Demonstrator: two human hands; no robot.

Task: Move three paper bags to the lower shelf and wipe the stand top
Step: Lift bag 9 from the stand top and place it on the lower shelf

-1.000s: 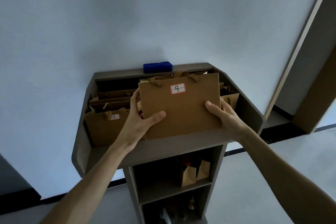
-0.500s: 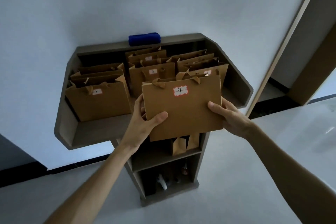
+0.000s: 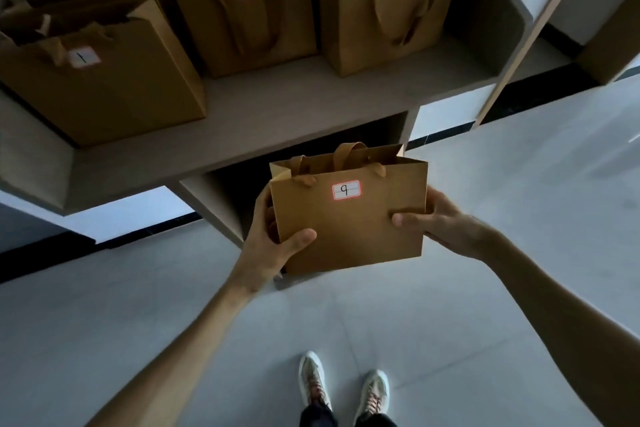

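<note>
Left hand (image 3: 273, 246) grips the left edge of the paper bag labelled 9 (image 3: 349, 218): thumb across the front panel, fingers wrapped behind. Right hand (image 3: 440, 222) grips the right edge the same way, thumb on the front face. Bag is held upright, mouth up, rope handles flopped over the rim, in the air just below the front lip of the stand top (image 3: 277, 114) and in front of the dark opening of the lower shelf (image 3: 242, 184). Judgement: light, thin kraft paper, panels stiff enough to hold shape but easily creased; a two-sided hold low on the side folds suits it better than the limp handles. Contents not visible. On the stand top above: bag 1 (image 3: 104, 87) to the left, bag 2 (image 3: 249, 21) in the middle, bag 4 (image 3: 388, 17) to the right, all standing. Shelf interior too dark to read.
</note>
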